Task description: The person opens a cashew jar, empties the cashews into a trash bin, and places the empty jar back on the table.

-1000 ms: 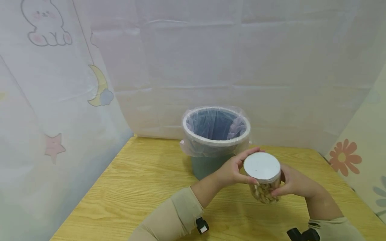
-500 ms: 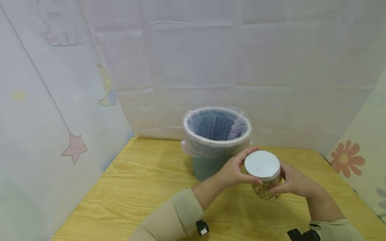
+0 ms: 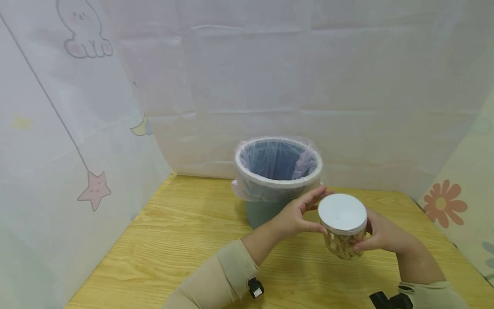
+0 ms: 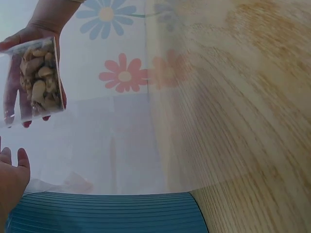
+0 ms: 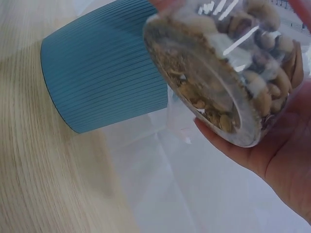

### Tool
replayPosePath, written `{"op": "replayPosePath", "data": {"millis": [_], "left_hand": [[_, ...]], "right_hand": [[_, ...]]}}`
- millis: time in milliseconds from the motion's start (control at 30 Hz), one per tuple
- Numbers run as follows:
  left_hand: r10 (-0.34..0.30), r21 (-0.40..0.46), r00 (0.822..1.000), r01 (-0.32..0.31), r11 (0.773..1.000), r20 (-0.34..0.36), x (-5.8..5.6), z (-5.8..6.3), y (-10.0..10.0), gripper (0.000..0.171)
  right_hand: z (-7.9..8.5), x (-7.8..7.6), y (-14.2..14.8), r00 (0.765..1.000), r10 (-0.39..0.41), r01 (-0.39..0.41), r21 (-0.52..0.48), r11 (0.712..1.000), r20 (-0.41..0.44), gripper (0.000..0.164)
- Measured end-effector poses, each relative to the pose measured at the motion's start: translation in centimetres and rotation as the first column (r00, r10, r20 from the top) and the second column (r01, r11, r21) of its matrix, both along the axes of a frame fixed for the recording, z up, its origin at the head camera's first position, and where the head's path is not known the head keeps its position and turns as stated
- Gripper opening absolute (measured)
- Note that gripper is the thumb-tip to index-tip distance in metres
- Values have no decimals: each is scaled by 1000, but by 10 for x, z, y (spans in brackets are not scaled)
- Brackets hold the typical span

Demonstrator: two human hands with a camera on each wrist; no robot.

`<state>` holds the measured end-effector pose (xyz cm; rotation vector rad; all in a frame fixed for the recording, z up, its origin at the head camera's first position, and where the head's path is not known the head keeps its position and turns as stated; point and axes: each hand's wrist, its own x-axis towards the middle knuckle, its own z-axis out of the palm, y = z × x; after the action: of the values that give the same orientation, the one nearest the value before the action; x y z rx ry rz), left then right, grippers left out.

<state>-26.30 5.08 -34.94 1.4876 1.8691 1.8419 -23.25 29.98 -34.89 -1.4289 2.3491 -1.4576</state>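
A clear jar [image 3: 343, 246] with a white lid [image 3: 342, 212] is filled with pale brown, nut-like pieces. My right hand [image 3: 386, 234] grips its side, the thumb in front, and holds it above the table; the underside of the jar [image 5: 194, 82] shows in the right wrist view. On the other side my left hand [image 3: 297, 219] is held with thumb and fingers spread, the thumb close by the lid's edge. From the left wrist, a gap shows between the left hand's fingers [image 4: 23, 158] and the jar [image 4: 41, 80].
A blue-green ribbed bin [image 3: 262, 210] with a white rim [image 3: 278, 182] and a thin plastic liner stands on the wooden table [image 3: 185, 223], just behind the left hand. Pale printed sheets [image 3: 247, 73] hang behind and at both sides of the table.
My left hand has come away from the jar. The jar, in my right hand, has shifted slightly to the right. The bin has stayed in place.
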Motion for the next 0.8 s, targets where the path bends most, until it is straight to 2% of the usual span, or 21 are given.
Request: {"op": "replayPosePath", "data": {"millis": [133,267,533,800], "left_hand": [[-38,-14,999,38,999,0,7,10,-5,89],[-57,-31,998,57,998,-4,10,14,-6,88],[-86,-37,996,86,996,-10,13,14,-6,88],[-100,-47,995,100,994,-2,12,11,-4,89]], "right_hand": [[1,0,1,998,63,-63,0,998,4,88],[1,-1,0,993,114,-114,9,993,39,84],[-2,-3,-1,980,192,-192,-8,981,46,81],[-2,-3,-3,976,190,-191,-3,982,109,80]]}}
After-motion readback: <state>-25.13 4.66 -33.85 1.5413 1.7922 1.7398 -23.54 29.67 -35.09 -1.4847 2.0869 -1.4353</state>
